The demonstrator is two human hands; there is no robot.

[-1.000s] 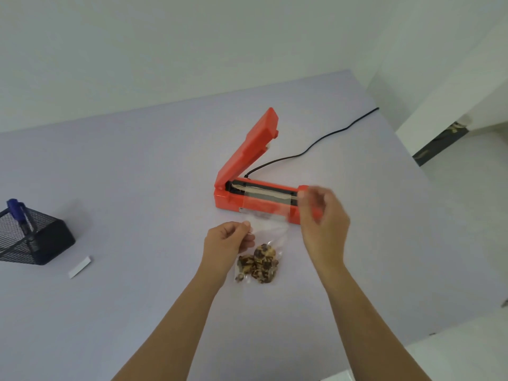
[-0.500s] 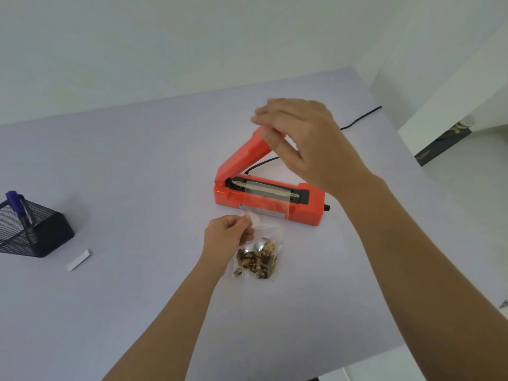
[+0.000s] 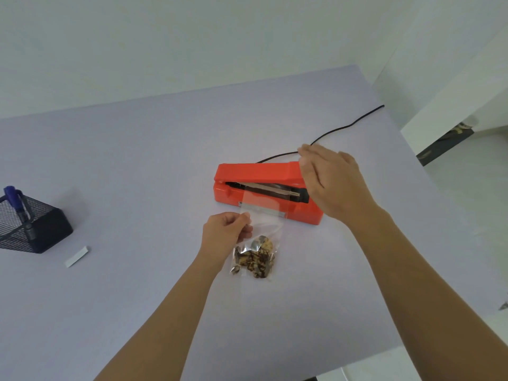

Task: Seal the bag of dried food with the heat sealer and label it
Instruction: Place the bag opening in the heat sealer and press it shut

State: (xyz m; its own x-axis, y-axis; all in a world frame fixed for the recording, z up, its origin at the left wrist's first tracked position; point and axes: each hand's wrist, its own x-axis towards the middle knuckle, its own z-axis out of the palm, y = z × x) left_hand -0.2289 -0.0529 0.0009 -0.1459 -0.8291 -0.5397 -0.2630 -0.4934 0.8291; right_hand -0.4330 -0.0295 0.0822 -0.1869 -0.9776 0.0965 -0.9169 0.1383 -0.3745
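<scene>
The left hand pinches the left edge of the bag, whose open top lies across the heat sealer straight ahead, while the right hand, fingers straight, rests, it seems, on the free right end of its lid, nearer for pressing down

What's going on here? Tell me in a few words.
A person is sealing a clear bag of dried food. The left hand pinches the bag's edge, its open top laid across the strip of the orange sealer. The right hand, fingers straight, presses on the end of the lid, which is nearly down with a gap showing. A white label lies untouched on the table near a mesh pen holder.
</scene>
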